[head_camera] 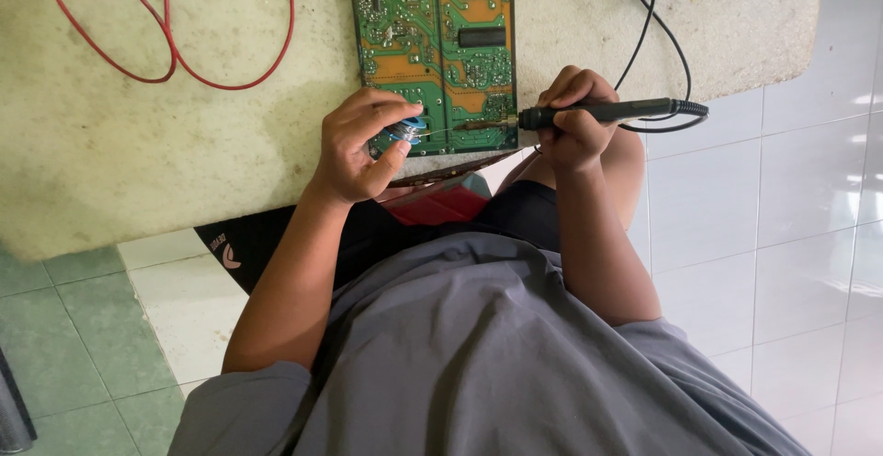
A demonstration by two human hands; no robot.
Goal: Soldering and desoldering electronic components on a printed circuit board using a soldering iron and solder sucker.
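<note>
A red wire [166, 46] loops across the worn tabletop [138, 161].

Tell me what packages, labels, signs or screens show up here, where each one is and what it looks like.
Red package: below the table edge, under the circuit board, flat and partly hidden.
White logo mark: on black fabric beside the left forearm, small and curved.
No signs or screens in view.

A home repair corner was suggested. A circuit board [432, 46] was laid on a rough stone table [138, 143] above tiled floor [791, 253].
</note>
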